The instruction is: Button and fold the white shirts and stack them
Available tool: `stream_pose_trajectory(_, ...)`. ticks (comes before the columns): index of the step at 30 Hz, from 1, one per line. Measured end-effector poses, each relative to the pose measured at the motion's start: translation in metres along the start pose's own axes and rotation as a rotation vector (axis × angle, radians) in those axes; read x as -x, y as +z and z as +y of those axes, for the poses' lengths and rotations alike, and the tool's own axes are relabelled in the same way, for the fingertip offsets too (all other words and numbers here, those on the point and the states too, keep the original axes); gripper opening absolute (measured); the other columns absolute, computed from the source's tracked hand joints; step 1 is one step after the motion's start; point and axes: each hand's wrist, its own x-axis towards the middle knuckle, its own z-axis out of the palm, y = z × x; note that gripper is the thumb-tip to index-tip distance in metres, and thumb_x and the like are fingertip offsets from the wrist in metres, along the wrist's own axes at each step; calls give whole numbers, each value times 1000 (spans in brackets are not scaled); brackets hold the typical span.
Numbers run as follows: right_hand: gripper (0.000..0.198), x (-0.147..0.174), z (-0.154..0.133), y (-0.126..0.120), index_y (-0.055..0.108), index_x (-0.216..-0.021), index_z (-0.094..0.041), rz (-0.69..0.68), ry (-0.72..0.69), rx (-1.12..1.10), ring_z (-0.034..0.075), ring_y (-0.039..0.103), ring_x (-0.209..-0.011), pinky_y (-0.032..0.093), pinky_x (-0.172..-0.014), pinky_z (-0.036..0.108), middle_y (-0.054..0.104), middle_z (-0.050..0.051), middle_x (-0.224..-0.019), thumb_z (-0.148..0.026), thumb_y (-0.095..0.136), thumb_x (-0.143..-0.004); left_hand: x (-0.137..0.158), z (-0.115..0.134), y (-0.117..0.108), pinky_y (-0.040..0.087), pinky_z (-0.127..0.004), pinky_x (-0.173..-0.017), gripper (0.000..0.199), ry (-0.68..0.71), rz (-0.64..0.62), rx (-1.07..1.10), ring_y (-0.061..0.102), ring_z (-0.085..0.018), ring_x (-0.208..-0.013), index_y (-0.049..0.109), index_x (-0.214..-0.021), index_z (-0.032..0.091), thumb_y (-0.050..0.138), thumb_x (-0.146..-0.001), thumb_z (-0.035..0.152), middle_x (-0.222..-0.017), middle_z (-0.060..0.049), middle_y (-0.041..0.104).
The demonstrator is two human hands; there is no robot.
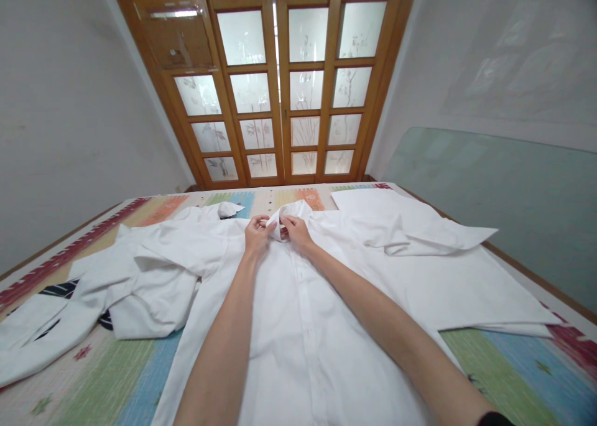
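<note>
A white button-up shirt (280, 345) lies front side up before me, its collar at the far end and its button strip running toward me. At the collar (298, 208), my left hand (259, 232) pinches the left edge between thumb and fingers. My right hand (295, 230) grips the collar's other side, close beside the left. The fingertips partly cover the collar opening, so any button there is hidden. Both forearms stretch over the shirt front.
More white garments lie rumpled on the left (153, 283), with dark striped patches, and on the right (448, 277). Beneath is a colourful striped cloth (107, 370). A glass sheet (494, 196) leans along the right wall; wooden doors (282, 127) stand beyond.
</note>
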Motion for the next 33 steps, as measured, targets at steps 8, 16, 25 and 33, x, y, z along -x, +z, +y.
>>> stream_pose_trajectory(8, 28, 3, -3, -1, 73, -83, -18, 24, 13, -4, 12, 60, -55, 49, -49, 22, 67, 0, -64, -41, 71, -69, -7, -9, -4, 41, -19, -55, 44, -54, 83, 73, 50, -7, -51, 55, -90, 19, 76, -52, 23, -58, 10, 46)
stream_pose_trajectory(16, 29, 4, -3, 0, 73, -82, -16, -35, 1, -23, 15, 65, -57, 54, -51, 26, 71, 4, -69, -36, 78, -63, -10, -15, -4, 46, -23, -68, 28, -2, 111, -65, 58, -11, -72, 59, -84, 19, 66, -58, 13, -79, 2, 59)
stream_pose_trajectory(25, 18, 5, -8, 4, 66, -79, -17, -39, 65, -96, 12, 61, -50, 53, -47, 23, 67, 1, -64, -28, 72, -66, -6, -7, -4, 44, -34, -89, 16, 192, 64, -429, 59, -20, -86, 67, -67, 22, 55, -64, 11, -77, -2, 64)
stream_pose_trajectory(33, 7, 3, -14, 0, 56, -75, -20, -22, 105, -125, 12, 60, -48, 50, -42, 22, 65, -1, -66, -23, 56, -69, 2, 5, 1, 46, -33, -83, 10, 317, 78, -550, 57, -21, -87, 66, -63, 21, 60, -68, 15, -84, -6, 60)
